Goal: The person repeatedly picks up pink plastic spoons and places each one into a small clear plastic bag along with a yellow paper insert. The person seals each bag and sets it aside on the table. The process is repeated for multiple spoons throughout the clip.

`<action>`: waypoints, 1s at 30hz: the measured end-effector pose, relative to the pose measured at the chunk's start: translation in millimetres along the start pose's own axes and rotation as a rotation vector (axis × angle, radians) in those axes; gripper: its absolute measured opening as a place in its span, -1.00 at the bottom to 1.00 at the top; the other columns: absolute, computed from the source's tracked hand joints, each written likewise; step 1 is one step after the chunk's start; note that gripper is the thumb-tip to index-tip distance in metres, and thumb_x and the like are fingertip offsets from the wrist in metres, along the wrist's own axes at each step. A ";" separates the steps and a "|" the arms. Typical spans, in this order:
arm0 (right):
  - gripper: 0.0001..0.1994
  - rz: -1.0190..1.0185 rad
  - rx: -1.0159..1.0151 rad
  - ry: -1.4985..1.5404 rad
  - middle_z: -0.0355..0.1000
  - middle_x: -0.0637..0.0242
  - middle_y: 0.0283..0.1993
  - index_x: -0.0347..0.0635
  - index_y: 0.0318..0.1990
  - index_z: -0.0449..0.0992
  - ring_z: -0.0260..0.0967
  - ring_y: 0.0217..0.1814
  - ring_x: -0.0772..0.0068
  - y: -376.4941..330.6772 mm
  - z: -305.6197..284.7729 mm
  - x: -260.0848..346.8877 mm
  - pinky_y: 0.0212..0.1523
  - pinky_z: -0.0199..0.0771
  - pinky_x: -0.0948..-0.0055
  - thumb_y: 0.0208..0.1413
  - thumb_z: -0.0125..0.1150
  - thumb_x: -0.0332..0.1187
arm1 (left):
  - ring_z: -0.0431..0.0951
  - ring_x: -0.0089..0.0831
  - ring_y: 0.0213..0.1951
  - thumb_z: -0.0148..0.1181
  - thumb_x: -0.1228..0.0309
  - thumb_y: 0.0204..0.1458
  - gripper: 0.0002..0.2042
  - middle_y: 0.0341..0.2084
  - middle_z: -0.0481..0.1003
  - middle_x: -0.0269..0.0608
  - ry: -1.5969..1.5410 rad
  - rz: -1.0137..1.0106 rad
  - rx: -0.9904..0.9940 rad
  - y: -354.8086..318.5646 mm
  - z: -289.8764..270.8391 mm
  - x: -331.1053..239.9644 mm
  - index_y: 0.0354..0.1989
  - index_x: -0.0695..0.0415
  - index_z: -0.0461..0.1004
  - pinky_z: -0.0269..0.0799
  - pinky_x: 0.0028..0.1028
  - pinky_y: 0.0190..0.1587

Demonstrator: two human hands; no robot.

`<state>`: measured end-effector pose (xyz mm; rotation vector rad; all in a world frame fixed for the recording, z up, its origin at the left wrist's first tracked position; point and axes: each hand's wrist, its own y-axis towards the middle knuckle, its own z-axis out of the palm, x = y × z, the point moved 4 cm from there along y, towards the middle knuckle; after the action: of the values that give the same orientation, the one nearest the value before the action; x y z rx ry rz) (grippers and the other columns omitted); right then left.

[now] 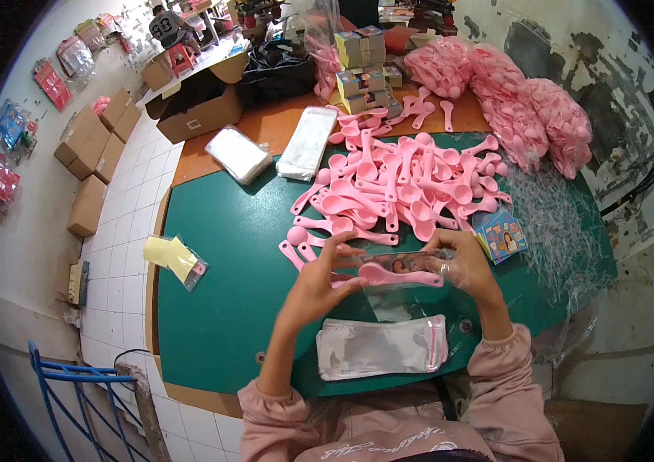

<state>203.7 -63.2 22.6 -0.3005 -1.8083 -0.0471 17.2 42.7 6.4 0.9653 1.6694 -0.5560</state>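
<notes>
Over the near part of the green table, my left hand point(317, 279) closes its fingers and thumb round the bowl end of a pink measuring spoon point(412, 277). Its handle points right, toward my right hand point(467, 266), which grips a clear plastic bag point(392, 304). Behind the spoon shows a printed card point(404, 263); whether card and spoon are inside the bag is hard to tell. Below my hands lies a stack of clear bags point(381, 348). A big pile of pink spoons point(412, 173) spreads just beyond them, and a stack of colourful cards point(503, 237) sits beside my right hand.
White packs point(308, 142) lie at the table's far side, near banded card stacks point(362, 69) and bulging bags of pink spoons point(512, 100). Shredded clear plastic point(558, 223) covers the right edge. A bagged spoon with yellow paper point(175, 258) is on the left. Cartons point(204, 115) stand beyond.
</notes>
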 end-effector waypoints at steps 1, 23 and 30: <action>-0.86 -0.079 -0.150 -0.151 0.39 0.36 -0.54 -0.29 -0.46 0.48 0.30 -0.49 0.56 -8.6 -7.4 5.1 -0.44 0.26 0.58 -0.22 0.28 -0.46 | 0.48 -0.49 -0.30 0.12 0.51 -0.02 -0.48 -0.34 0.44 -0.14 -0.007 0.008 0.010 -3.8 11.8 -0.7 0.12 0.16 0.05 0.41 -0.55 -0.26; -0.77 -0.386 0.148 -0.511 0.26 0.20 -0.23 -0.20 -0.31 0.43 0.22 -0.16 0.19 -76.7 95.3 20.1 -0.16 0.25 0.31 -0.21 0.24 -0.45 | 0.48 -0.46 -0.33 -0.18 0.55 0.13 -0.43 -0.32 0.43 -0.07 -0.633 -0.450 -0.116 -111.7 60.2 -3.2 0.27 0.04 -0.27 0.48 -0.48 -0.21; -0.77 -0.460 0.221 -0.600 0.22 0.21 -0.33 -0.24 -0.36 0.36 0.19 -0.23 0.17 -73.4 101.8 20.7 -0.23 0.21 0.29 -0.21 0.24 -0.41 | 0.48 -0.53 -0.41 -0.12 0.53 0.11 -0.41 -0.52 0.48 -0.11 -0.259 -0.414 -0.102 -115.5 59.6 -11.2 0.28 0.08 -0.24 0.41 -0.55 -0.31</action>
<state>85.9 -110.9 25.3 0.2980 -2.4230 -0.0852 -42.9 -71.4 -14.2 0.4489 1.6479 -0.8242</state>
